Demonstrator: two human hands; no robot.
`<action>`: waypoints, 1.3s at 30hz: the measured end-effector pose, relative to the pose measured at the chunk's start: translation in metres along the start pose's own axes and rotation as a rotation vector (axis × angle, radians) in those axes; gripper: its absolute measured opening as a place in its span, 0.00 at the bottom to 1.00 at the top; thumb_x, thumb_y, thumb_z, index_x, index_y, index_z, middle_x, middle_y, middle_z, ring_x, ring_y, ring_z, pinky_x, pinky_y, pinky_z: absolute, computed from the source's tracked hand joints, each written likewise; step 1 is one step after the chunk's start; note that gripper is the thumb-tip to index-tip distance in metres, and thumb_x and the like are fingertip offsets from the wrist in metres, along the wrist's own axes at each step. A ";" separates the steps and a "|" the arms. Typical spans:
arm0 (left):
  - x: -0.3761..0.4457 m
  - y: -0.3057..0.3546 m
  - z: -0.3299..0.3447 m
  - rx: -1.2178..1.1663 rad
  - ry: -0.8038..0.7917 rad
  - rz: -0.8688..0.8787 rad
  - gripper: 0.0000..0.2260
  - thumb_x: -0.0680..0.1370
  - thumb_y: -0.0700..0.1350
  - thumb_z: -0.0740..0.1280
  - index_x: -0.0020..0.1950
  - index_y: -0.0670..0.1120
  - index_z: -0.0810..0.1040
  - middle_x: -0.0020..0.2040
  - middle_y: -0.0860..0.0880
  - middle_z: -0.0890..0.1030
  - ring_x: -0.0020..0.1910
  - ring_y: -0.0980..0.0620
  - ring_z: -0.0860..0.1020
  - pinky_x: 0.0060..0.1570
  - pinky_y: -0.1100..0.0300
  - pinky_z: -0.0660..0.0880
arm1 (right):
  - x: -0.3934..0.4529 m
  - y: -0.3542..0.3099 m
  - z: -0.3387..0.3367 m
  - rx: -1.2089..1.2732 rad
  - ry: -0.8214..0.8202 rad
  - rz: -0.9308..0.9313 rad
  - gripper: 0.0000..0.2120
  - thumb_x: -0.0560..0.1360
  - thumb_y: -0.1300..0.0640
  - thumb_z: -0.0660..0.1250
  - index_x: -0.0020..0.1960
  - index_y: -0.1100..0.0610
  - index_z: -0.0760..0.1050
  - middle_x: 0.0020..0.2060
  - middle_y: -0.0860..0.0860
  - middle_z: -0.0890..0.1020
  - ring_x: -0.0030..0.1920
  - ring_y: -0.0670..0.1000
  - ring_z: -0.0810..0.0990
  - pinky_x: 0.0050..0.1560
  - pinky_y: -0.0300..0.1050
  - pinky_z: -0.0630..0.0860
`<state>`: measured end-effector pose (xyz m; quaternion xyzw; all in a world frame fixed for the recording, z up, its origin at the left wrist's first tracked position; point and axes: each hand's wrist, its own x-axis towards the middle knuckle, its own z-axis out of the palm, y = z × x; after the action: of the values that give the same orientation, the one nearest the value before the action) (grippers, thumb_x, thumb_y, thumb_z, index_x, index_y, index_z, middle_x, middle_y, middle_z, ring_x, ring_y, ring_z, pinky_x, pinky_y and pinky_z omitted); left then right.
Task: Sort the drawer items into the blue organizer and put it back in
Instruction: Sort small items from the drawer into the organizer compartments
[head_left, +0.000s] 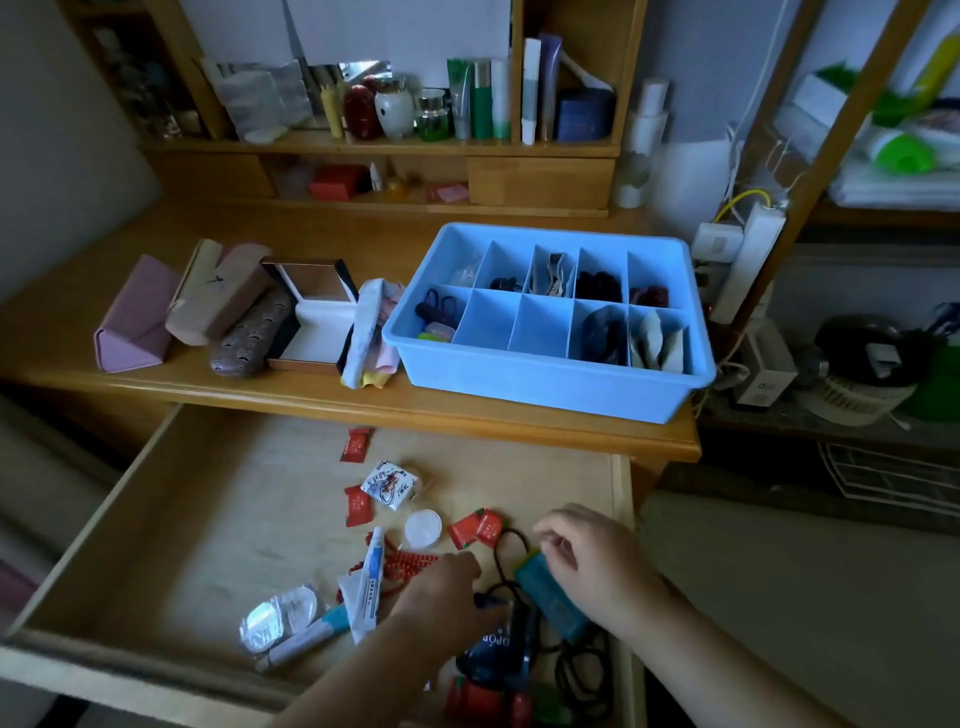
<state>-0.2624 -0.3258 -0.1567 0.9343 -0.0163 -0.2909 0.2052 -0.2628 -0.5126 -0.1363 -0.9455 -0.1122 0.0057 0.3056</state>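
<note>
Nearest me, at the bottom of the frame, my left hand (441, 584) reaches into the open wooden drawer (171, 519), fingers curled down over a dark cord (501, 551) and a red beaded piece (410, 564); I cannot tell whether they grip anything. My right hand (592, 566) sits just beside it, lower right, fingers bent and pinching the top edge of a flat teal packet (550, 597).

The drawer floor is pale, smooth plywood with low straight walls. Its left half is bare, giving open room. The clutter lies toward the centre and right: glossy red candy wrappers (357, 503), a white printed sachet (389, 483), a round white cap (423, 529), a white tube (366, 587), and crinkled foil discs (270, 618).

Above the drawer's far edge, on the varnished tabletop (291, 228), the blue organizer (550, 317) stands centre right, its right end near the tabletop's edge. It is a smooth plastic tray with rounded corners and thin dividers forming two rows of five cells. The two middle front cells are empty; others hold scissors, dark hair ties and paper packets. Left of it lie a pink triangular case (135, 322), a brown patterned case (249, 338) and an open box (317, 317).
</note>
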 end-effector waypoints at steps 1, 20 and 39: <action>-0.001 0.000 0.006 0.081 -0.011 -0.008 0.25 0.68 0.61 0.71 0.58 0.49 0.72 0.53 0.49 0.77 0.51 0.51 0.78 0.49 0.58 0.75 | -0.003 0.003 0.008 -0.004 -0.060 0.030 0.10 0.77 0.57 0.63 0.55 0.51 0.79 0.51 0.45 0.80 0.51 0.46 0.78 0.51 0.40 0.75; -0.034 0.055 -0.104 -0.365 0.503 0.418 0.11 0.71 0.47 0.72 0.47 0.57 0.73 0.38 0.59 0.81 0.37 0.62 0.80 0.33 0.66 0.77 | 0.023 -0.016 -0.084 0.387 0.269 -0.050 0.13 0.73 0.58 0.70 0.52 0.42 0.78 0.41 0.41 0.81 0.44 0.39 0.79 0.44 0.29 0.74; 0.051 0.166 -0.204 -0.304 0.682 0.679 0.11 0.74 0.36 0.68 0.40 0.52 0.75 0.39 0.56 0.81 0.44 0.55 0.81 0.45 0.58 0.77 | 0.080 0.000 -0.157 0.523 0.546 0.089 0.10 0.75 0.60 0.67 0.51 0.45 0.77 0.43 0.47 0.81 0.44 0.46 0.80 0.48 0.39 0.78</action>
<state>-0.0932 -0.4089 0.0334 0.8777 -0.2090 0.1151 0.4156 -0.1726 -0.5855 -0.0037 -0.8062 0.0197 -0.2048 0.5547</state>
